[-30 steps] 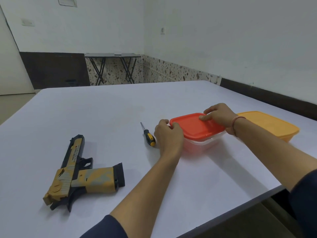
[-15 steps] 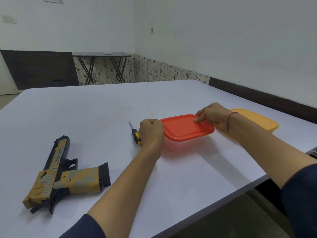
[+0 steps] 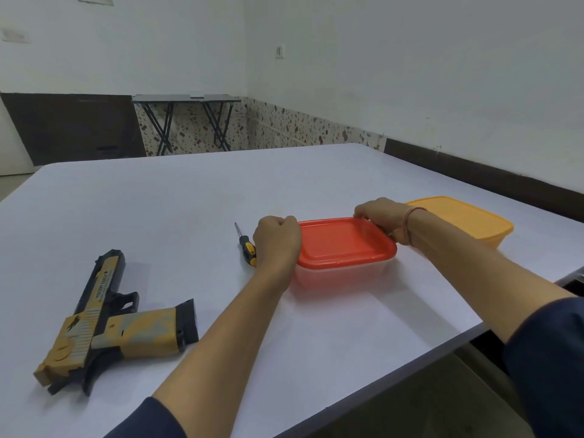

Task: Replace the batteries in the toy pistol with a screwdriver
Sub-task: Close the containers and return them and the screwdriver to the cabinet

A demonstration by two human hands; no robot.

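A yellow and black toy pistol (image 3: 117,320) lies on its side at the left of the white table (image 3: 189,197). A small screwdriver (image 3: 246,245) with a black and yellow handle lies near the middle, partly hidden behind my left hand (image 3: 278,243). A clear box with a red lid (image 3: 344,245) stands right of it. My left hand grips the lid's left edge with curled fingers. My right hand (image 3: 384,218) grips the lid's far right corner. What is inside the box cannot be made out.
A box with a yellow lid (image 3: 464,218) stands behind the red one, close to the table's right edge. The table's near edge runs diagonally at the lower right. A folding table (image 3: 186,121) stands by the far wall.
My right hand has shifted from lying on the lid to gripping its far right corner. The left hand stays at the lid's left edge. The view has shifted slightly.
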